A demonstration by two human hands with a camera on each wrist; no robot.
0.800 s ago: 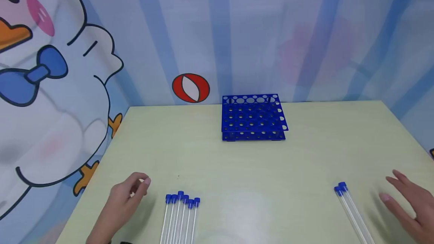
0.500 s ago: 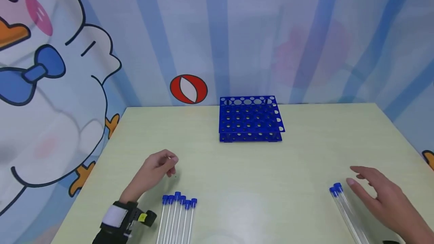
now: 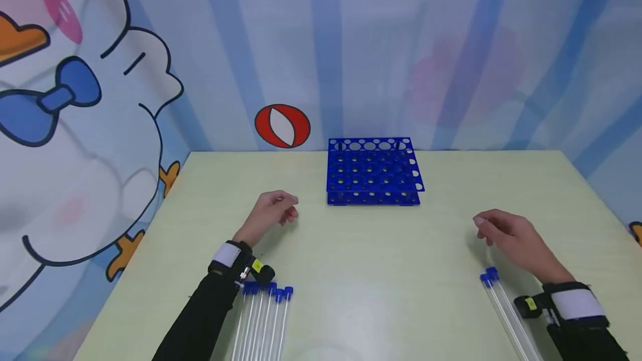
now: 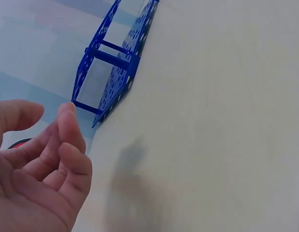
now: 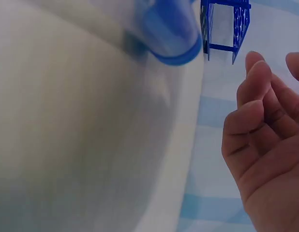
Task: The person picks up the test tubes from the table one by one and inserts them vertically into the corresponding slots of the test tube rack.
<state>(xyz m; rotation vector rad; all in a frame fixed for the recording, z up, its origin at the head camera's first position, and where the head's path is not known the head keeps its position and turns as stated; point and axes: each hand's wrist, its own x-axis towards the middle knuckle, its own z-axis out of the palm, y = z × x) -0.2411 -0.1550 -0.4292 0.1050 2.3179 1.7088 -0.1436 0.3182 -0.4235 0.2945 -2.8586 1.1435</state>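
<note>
A blue test tube rack (image 3: 373, 171) stands at the table's far edge, its holes without tubes. My left hand (image 3: 268, 213) hovers over the table to the rack's front left, fingers loosely curled around nothing. In the left wrist view the left hand (image 4: 40, 164) shows a gap between thumb and fingertips, the rack (image 4: 111, 60) beyond. Farther right, my right hand (image 3: 516, 241) is above the table just past two blue-capped test tubes (image 3: 506, 311), holding nothing. The right wrist view has the right hand (image 5: 270, 130) relaxed, and a blurred blue cap (image 5: 171, 34) close to the camera.
Several blue-capped test tubes (image 3: 263, 322) lie side by side at the front left, partly behind the left wrist's camera band (image 3: 241, 263). The pale table (image 3: 386, 272) ends at a patterned backdrop (image 3: 371, 60) with a cartoon duck on the left.
Both hands have moved forward over the table; the left also went right toward the rack, the right went left past the tube caps. The rack and tubes have stayed put.
</note>
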